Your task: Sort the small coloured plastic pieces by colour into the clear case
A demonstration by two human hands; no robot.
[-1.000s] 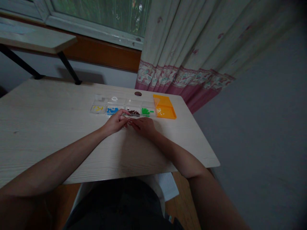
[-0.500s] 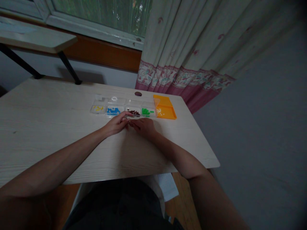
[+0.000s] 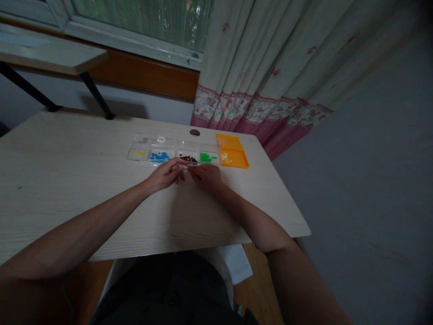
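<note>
My left hand is closed in a pinch just in front of the clear boxes, its index finger near the dark brown pieces. My right hand faces it from the right, fingers bent and pinched together. A small pale bit shows between the fingertips, too small to name. Behind the hands, a row of clear plastic boxes with raised lids holds small yellow pieces, blue pieces, the brown ones and green pieces.
To the right of the row lies an open orange box with small white pieces in it. A dark oval object rests near the back edge of the table. A raised shelf stands at the left; a curtain hangs behind.
My right hand has shifted slightly right and away from me, opening a small gap to the left fingertips. My left hand has hardly moved. The boxes stay in place.
</note>
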